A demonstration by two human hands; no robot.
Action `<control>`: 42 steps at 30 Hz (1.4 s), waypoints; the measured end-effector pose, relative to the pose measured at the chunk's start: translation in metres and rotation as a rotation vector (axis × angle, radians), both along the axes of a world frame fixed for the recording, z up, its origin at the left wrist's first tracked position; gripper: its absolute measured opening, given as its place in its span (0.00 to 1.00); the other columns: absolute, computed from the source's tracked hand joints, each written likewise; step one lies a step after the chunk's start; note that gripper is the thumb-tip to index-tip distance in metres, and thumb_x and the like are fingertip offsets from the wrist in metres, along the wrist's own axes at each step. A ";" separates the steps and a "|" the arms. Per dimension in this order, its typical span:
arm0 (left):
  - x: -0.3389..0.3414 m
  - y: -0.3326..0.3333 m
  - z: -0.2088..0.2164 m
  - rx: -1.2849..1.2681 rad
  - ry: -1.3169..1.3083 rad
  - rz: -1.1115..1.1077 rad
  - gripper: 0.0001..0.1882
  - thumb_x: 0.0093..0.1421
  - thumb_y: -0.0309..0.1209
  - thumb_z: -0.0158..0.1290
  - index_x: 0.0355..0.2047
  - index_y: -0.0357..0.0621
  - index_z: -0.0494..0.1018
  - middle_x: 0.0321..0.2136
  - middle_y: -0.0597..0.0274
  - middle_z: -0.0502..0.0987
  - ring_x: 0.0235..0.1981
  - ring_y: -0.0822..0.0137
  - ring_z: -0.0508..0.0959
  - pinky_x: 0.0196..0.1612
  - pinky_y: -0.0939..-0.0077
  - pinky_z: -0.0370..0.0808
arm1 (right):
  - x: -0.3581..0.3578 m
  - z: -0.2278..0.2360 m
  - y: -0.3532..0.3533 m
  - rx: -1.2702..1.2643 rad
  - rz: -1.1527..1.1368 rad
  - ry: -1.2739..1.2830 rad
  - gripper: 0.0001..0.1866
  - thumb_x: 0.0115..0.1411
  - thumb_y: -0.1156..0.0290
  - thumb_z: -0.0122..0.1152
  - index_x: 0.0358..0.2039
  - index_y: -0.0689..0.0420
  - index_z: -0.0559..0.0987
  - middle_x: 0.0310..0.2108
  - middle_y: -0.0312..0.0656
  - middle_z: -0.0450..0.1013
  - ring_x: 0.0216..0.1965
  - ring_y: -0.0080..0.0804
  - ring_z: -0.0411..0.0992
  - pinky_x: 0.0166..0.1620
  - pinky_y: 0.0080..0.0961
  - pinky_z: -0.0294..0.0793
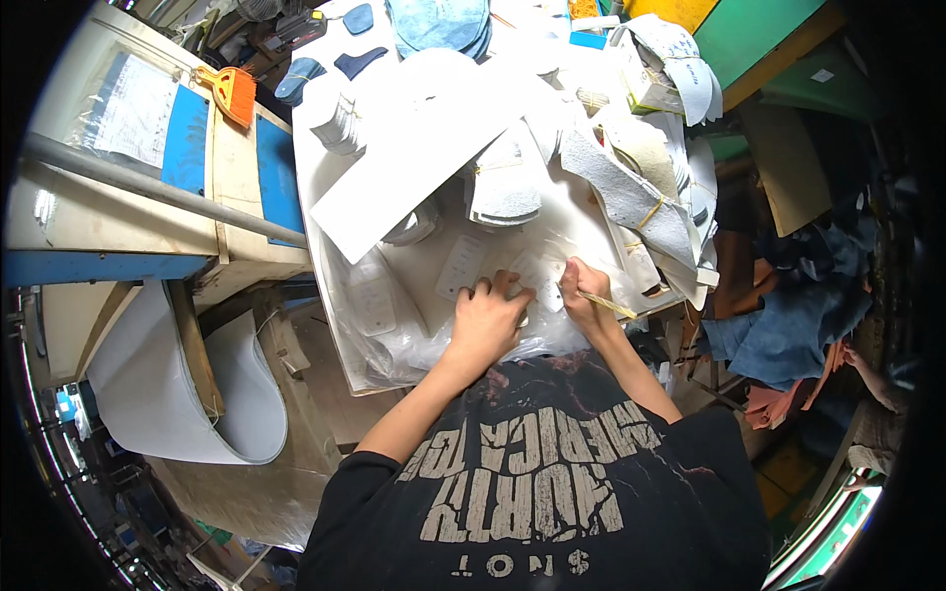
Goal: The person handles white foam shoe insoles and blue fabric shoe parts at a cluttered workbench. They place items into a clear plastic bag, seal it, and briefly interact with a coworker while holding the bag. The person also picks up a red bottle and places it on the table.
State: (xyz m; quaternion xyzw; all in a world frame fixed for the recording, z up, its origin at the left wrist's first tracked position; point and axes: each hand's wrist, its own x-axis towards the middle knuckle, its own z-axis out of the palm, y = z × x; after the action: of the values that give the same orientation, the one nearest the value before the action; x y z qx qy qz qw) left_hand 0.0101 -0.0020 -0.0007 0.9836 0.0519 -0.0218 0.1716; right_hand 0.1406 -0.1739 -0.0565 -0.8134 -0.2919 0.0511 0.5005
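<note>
My right hand (588, 294) is closed round a slim yellowish stick (611, 304), whose far end points right and toward me. Its working tip is hidden by the fingers. A pale flat piece (539, 280) with faint marks lies beside that hand. My left hand (490, 317) rests just to the left with curled fingers, pressing down at the table; what lies under the fingertips is mostly covered. Beyond it is a white rounded template-like piece (460, 266) with small writing. Clear plastic sheeting (404, 357) spreads beneath both hands.
A long white board (394, 197) lies slanted across the table, close to a tied stack of white pieces (506, 182). Grey-white cut pieces (631, 187) crowd the right side. Blue round pieces (440, 28) sit at the back. An orange brush (233, 96) is at the left.
</note>
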 end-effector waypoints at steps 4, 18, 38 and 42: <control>0.000 0.000 -0.001 -0.008 -0.003 -0.001 0.21 0.57 0.33 0.63 0.52 0.64 0.83 0.58 0.67 0.75 0.52 0.58 0.79 0.48 0.54 0.78 | -0.001 -0.002 -0.001 -0.019 -0.015 0.031 0.19 0.79 0.66 0.52 0.28 0.61 0.73 0.20 0.51 0.68 0.19 0.50 0.70 0.28 0.41 0.70; 0.000 0.000 0.001 -0.008 -0.025 -0.002 0.23 0.55 0.31 0.63 0.53 0.63 0.83 0.57 0.66 0.75 0.52 0.57 0.79 0.48 0.55 0.78 | 0.000 0.002 0.000 -0.041 -0.021 -0.049 0.18 0.79 0.67 0.52 0.29 0.62 0.73 0.21 0.53 0.69 0.21 0.53 0.70 0.29 0.42 0.71; -0.001 0.000 -0.001 0.003 -0.062 -0.010 0.22 0.55 0.32 0.64 0.51 0.63 0.84 0.56 0.67 0.76 0.49 0.58 0.79 0.46 0.57 0.78 | 0.001 -0.001 0.001 -0.073 -0.058 -0.040 0.20 0.79 0.65 0.49 0.28 0.61 0.72 0.20 0.54 0.68 0.20 0.55 0.72 0.29 0.44 0.71; 0.000 0.000 -0.002 0.016 -0.063 -0.012 0.23 0.54 0.32 0.64 0.52 0.64 0.84 0.56 0.66 0.76 0.49 0.58 0.79 0.46 0.58 0.78 | 0.001 0.001 0.003 -0.066 -0.061 -0.030 0.20 0.79 0.66 0.50 0.28 0.61 0.72 0.20 0.54 0.68 0.20 0.54 0.71 0.29 0.44 0.71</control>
State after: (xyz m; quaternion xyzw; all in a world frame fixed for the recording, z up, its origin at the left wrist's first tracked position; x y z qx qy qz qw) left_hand 0.0097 -0.0018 -0.0023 0.9854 0.0406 0.0086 0.1653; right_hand 0.1414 -0.1711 -0.0555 -0.8386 -0.2725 0.0332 0.4705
